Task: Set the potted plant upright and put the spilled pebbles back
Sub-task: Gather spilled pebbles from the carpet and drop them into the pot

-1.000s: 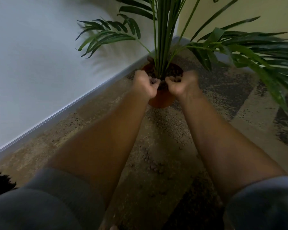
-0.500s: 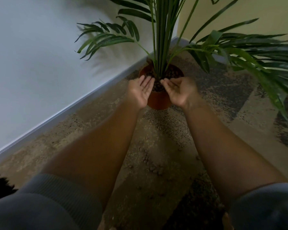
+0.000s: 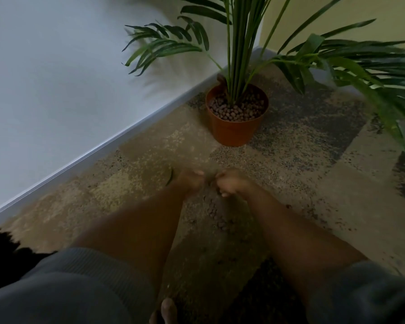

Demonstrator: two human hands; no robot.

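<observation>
Pot (image 3: 234, 129) stands upright in the upper centre of the frame, on the carpet (image 3: 313, 178) near the corner where the skirting board (image 3: 103, 146) meets the second wall. Plant (image 3: 237, 43) rises straight from it; fronds spread to upper left and far right, the tops cut off by the frame edge. Pot surface is filled with brown pebbles (image 3: 237, 109) up to just below the rim.

Left hand (image 3: 191, 181) and right hand (image 3: 232, 183) are at frame centre, low over the carpet, well apart from the pot and below it in the picture. The two hands sit close together, knuckles nearly meeting. Both are motion-blurred. Fingers look curled inward on each hand, but whether they are clenched on anything cannot be told from the blur.

A small scatter of loose pebbles (image 3: 214, 213) lies on the carpet just below the hands, between the forearms. Single stones are hard to separate from the speckled carpet pattern.

A thin green leaf scrap (image 3: 170, 177) lies just left of the left hand.

Grey sleeves (image 3: 80, 288) fill the lower corners. A bare toe (image 3: 167, 311) shows at the bottom edge, partly cut off. Dark shape at lower left edge: not identifiable.
</observation>
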